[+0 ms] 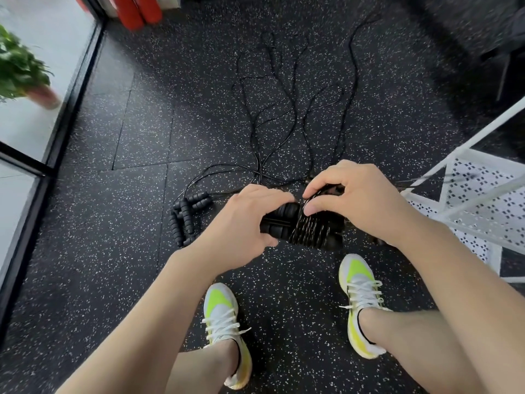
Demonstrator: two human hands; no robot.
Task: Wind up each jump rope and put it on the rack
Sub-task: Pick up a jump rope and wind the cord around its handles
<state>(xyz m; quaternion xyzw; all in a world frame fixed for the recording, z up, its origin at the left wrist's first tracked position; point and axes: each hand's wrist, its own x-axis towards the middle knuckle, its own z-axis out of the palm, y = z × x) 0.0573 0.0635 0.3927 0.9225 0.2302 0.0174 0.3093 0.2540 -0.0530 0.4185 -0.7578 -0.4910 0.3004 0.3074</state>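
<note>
Between my two feet and a little ahead of them, I held a jump rope (301, 226) above the speckled black floor (119, 280), its two ridged black handles side by side with the thin cord wrapped in tight turns around them. My left hand (241, 223) gripped the left end of the handles, fingers curled over the top and thumb underneath. My right hand (355, 200) pinched the cord over the wrapped part, thumb and fingertips pressed together on the strands.

Left of my hands, more black handles (186, 216) lay in a loose heap on the floor, near but not touching what I held. From them, and from behind my hands, several unwound cords (287, 115) ran forward across the floor, crossing each other in a tangle just beyond my fingers. The white rack (466, 206) stood at my right, its perforated shelf and slanting bars just beside my right wrist; I could not tell whether they touched. My yellow and white shoes (360, 302) were planted below. Farther off I saw a glass wall (42, 52) with a potted plant (20, 69) behind it at the left, and red cylinders (139, 8) at the top
</note>
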